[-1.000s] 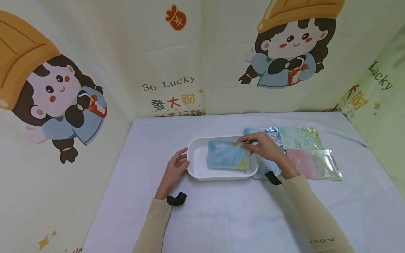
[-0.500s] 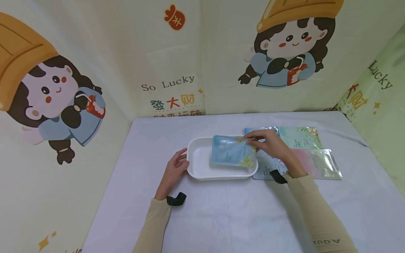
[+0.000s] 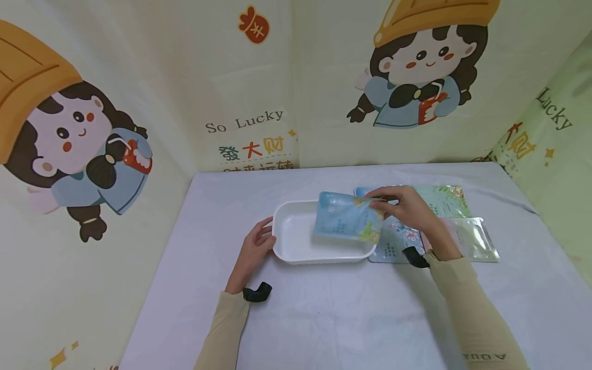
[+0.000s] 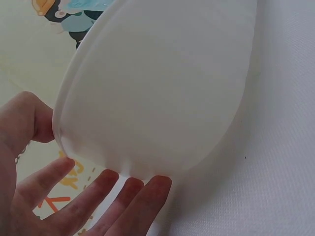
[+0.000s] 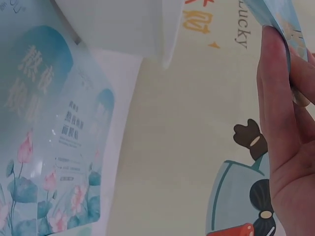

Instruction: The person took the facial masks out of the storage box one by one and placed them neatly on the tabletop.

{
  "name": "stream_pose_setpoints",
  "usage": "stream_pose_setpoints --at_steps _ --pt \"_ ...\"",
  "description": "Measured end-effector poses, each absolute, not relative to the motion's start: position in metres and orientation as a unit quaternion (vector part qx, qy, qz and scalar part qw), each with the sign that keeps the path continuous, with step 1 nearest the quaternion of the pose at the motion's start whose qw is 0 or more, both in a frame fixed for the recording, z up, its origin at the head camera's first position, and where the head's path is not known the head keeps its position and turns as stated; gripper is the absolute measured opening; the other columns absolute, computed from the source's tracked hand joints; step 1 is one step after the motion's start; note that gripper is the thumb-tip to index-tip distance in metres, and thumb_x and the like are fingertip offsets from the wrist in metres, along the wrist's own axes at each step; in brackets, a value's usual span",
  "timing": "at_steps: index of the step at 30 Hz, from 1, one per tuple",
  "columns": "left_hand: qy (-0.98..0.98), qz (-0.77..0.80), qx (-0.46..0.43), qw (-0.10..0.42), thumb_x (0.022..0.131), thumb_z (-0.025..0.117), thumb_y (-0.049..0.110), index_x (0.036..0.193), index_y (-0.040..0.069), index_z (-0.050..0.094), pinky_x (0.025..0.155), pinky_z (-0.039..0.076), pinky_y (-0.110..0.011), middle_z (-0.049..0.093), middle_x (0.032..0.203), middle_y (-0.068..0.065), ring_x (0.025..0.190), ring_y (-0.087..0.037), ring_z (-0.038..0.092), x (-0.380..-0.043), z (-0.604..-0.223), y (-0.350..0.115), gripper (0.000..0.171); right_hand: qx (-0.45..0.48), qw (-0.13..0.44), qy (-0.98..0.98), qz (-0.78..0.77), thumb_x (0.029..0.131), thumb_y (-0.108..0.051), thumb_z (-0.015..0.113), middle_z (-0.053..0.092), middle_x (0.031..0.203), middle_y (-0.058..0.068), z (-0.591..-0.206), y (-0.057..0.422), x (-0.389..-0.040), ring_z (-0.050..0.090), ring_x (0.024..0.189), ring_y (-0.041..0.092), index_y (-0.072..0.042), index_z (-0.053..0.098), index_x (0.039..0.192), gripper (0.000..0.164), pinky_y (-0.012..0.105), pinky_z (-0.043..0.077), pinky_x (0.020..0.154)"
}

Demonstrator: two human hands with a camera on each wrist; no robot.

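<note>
A blue face mask packet [image 3: 347, 216] with green and yellow print hangs tilted over the right part of a white plastic tray [image 3: 296, 257]. My right hand [image 3: 404, 208] pinches the packet by its upper right corner, between thumb and fingers. At the tray's left end is my left hand [image 3: 254, 246]. In the left wrist view its thumb [image 4: 43, 123] lies at the rim, with the fingertips [image 4: 157, 184] against the outer wall, holding that end. Under my right hand lies a light blue packet with pink lotus flowers [image 5: 69, 147], partly overlapped by the tray's right edge.
To the right lie a green packet [image 3: 448, 198] and a pink and silver packet [image 3: 472, 241], both flat on the white-covered table [image 3: 324, 318]. Another blue packet [image 3: 363, 190] is mostly hidden behind my right hand. A cartoon-printed curtain [image 3: 324, 92] stands behind the table.
My right hand has moved right and toward the back with the blue face mask packet, baring more of the tray's floor. The left hand and the tray have hardly moved.
</note>
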State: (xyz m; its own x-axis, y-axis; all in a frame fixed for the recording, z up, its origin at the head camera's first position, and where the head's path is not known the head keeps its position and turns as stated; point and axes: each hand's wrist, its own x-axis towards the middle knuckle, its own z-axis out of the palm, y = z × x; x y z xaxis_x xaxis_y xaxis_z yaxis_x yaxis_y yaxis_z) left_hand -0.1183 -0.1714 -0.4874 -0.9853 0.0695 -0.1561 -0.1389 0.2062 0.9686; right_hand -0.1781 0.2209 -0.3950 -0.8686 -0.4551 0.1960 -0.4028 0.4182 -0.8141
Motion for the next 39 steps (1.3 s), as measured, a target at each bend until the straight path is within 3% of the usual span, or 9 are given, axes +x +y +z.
stream_pose_setpoints --at_steps 7,20,27,32,35,39 --pt "0.767 0.636 -0.016 0.083 0.096 0.063 0.022 0.143 0.031 0.049 0.095 0.053 -0.042 0.057 0.140 -0.007 0.124 -0.025 0.060 -0.119 -0.487 -0.171 0.050 -0.235 0.023 0.853 -0.465 0.091 -0.005 0.069 0.070 0.113 0.018 -0.393 0.232 -0.176 0.067 0.081 0.011 -0.003 0.072 0.115 0.024 0.031 0.059 0.060" --pt "0.766 0.637 -0.011 0.082 0.097 0.063 0.023 0.143 0.033 0.049 0.095 0.053 -0.041 0.058 0.138 -0.006 0.124 -0.024 0.060 -0.117 -0.486 -0.171 0.049 -0.239 0.009 0.856 -0.458 0.090 -0.003 0.070 0.068 0.113 0.020 -0.391 0.251 -0.171 0.066 0.077 0.009 -0.001 0.072 0.114 0.024 0.028 0.057 0.057" --pt "0.763 0.641 -0.009 0.089 0.097 0.063 0.020 0.145 0.028 0.047 0.093 0.054 -0.039 0.057 0.140 -0.009 0.124 -0.027 0.059 -0.115 -0.477 -0.171 0.051 -0.242 0.026 0.859 -0.451 0.092 -0.004 0.069 0.070 0.106 0.014 -0.391 0.264 -0.168 0.066 0.066 0.015 -0.002 0.071 0.114 0.023 0.028 0.057 0.059" --pt "0.764 0.637 -0.011 0.105 0.099 0.060 0.014 0.149 0.018 0.043 0.098 0.052 -0.042 0.053 0.144 -0.015 0.128 -0.030 0.057 -0.109 -0.455 -0.168 0.053 -0.235 0.026 0.861 -0.449 0.091 -0.004 0.069 0.069 0.108 -0.002 -0.391 0.271 -0.166 0.067 0.074 0.011 -0.003 0.072 0.115 0.024 0.028 0.057 0.059" --pt "0.763 0.637 -0.013 0.111 0.098 0.061 0.015 0.149 0.018 0.044 0.100 0.051 -0.043 0.053 0.144 -0.014 0.128 -0.029 0.056 -0.109 -0.454 -0.168 0.053 -0.234 0.034 0.859 -0.453 0.091 -0.003 0.069 0.068 0.106 -0.012 -0.391 0.276 -0.166 0.067 0.075 0.010 -0.001 0.071 0.114 0.024 0.029 0.058 0.058" --pt "0.759 0.641 -0.014 0.117 0.098 0.061 0.015 0.149 0.019 0.043 0.098 0.052 -0.040 0.053 0.144 -0.014 0.128 -0.029 0.057 -0.110 -0.454 -0.169 0.054 -0.237 0.042 0.859 -0.452 0.090 -0.002 0.070 0.069 0.104 -0.009 -0.388 0.281 -0.166 0.067 0.073 0.011 -0.001 0.071 0.114 0.024 0.030 0.058 0.057"
